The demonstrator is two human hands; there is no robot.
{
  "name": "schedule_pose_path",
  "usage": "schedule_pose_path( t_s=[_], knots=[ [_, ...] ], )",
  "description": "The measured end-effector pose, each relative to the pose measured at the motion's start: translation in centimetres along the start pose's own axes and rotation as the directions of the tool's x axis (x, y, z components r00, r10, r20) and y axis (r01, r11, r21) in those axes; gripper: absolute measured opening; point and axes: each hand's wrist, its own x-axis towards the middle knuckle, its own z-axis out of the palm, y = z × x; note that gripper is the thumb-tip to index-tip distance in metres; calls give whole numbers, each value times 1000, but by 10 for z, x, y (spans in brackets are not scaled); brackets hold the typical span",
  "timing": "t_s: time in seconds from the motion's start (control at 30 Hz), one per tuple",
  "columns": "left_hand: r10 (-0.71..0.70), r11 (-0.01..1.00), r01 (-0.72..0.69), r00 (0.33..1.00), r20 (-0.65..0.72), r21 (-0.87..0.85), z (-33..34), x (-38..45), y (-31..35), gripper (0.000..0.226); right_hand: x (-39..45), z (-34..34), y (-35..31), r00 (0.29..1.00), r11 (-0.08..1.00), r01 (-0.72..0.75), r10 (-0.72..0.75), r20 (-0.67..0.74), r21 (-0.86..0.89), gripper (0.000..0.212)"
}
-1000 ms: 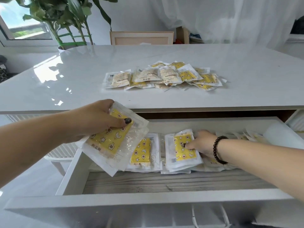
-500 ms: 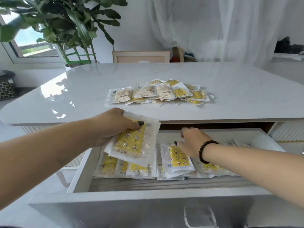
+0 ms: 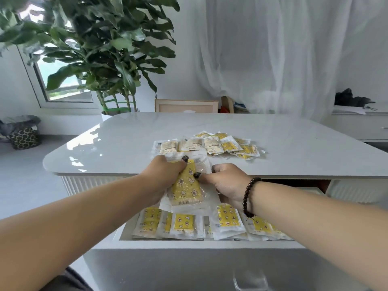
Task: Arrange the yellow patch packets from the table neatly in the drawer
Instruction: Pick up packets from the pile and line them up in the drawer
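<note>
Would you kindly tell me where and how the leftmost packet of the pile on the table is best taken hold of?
Take the leftmost packet by its free left edge, coming from the left. It lies flat, and its right side tucks against the next packet, so only the left and far edges look clear for a pinch.

Two hands [image 3: 165,175], one drawer [image 3: 189,244], one table [image 3: 126,139], one potted plant [image 3: 100,49]; packets too overlapped to count

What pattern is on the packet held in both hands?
Yellow with small cartoon stars and egg-like shapes, inside clear wrapping: the held packet, head view.
</note>
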Motion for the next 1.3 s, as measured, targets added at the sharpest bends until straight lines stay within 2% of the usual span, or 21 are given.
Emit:
schedule_pose_path(
  t_s=[0.07,0.23,0.27,0.37,0.43,0.5,0.6,0.67,0.73,0.83,0.9,0.97,1.0,1.1,1.2,1.3],
  knots=[
    [10,1000,-10,999,-38,-6,-4,0,-2,21,-3,10,-4,1000,999,-10,11,-21,32,47],
    [-29,999,33,995,-93,37,-24,8,-9,31,16,38,-3,998,999,31,-33,-61,-38,79],
    [-48,997,52,995,-89,49,-29,9,-11,31,19,43,-3,997,998,31,-35,-72,-55,75],
    [-119,991,120,993,-26,67,-43,14,-19,25,32,51,-2,993,997,4,-13,-114,-76,45],
    [-138,983,137,990,-7,122,-51,15,-23,15,44,57,3,994,999,-49,46,-101,-24,58],
    [-145,974,146,989,-18,171,-61,17,-29,17,52,64,7,993,992,-117,117,-12,42,68],
    [-162,963,166,986,-36,212,-77,27,-41,32,54,75,12,972,967,-221,207,109,130,40],
    [-155,954,164,986,-57,250,-82,30,-49,30,63,81,21,951,949,-269,235,202,166,22],
    [-146,940,164,986,-83,300,-84,35,-58,30,73,88,31,923,935,-324,278,265,146,18],
    [-148,916,169,985,-85,365,-85,44,-71,27,89,95,42,907,936,-353,339,251,11,31],
    [-157,905,172,985,-70,390,-87,51,-77,23,93,99,39,899,912,-347,390,201,-217,41],
    [-160,895,177,984,-76,410,-89,58,-80,19,97,104,35,890,839,-297,416,186,-456,44],
    [-161,891,180,984,-79,417,-90,61,-81,16,98,105,31,909,797,-262,392,137,-544,43],
    [-164,887,184,983,-84,424,-90,68,-80,6,106,113,32,922,728,-225,374,101,-648,49],
    [-154,883,177,984,-88,435,-89,73,-82,11,116,129,39,932,651,-147,344,116,-745,56],
    [-172,885,195,981,-94,422,-90,75,-85,12,127,137,46,944,678,-141,313,109,-721,48]
  ],
)
